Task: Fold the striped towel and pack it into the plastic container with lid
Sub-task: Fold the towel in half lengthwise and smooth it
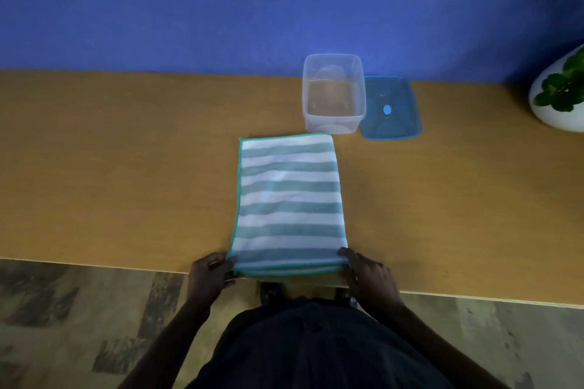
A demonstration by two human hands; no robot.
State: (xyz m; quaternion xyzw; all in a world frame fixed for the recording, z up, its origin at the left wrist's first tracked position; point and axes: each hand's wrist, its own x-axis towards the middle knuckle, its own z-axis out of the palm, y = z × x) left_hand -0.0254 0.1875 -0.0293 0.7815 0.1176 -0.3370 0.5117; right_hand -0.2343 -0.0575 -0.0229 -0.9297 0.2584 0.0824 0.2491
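Blue wall (189,9) is seen behind a wooden surface (110,167), on which the striped towel (287,199) is laid flat, folded into a long rectangle. Its near corners, at the surface's front edge, are pinched by the curled fingers of the left hand (210,275) and the right hand (368,271). Just beyond the towel's far right corner, the clear plastic container (333,95) is set open, with its blue lid (392,109) laid touching its right side. Further right of the towel, a white pot with a green plant (559,95) is placed.
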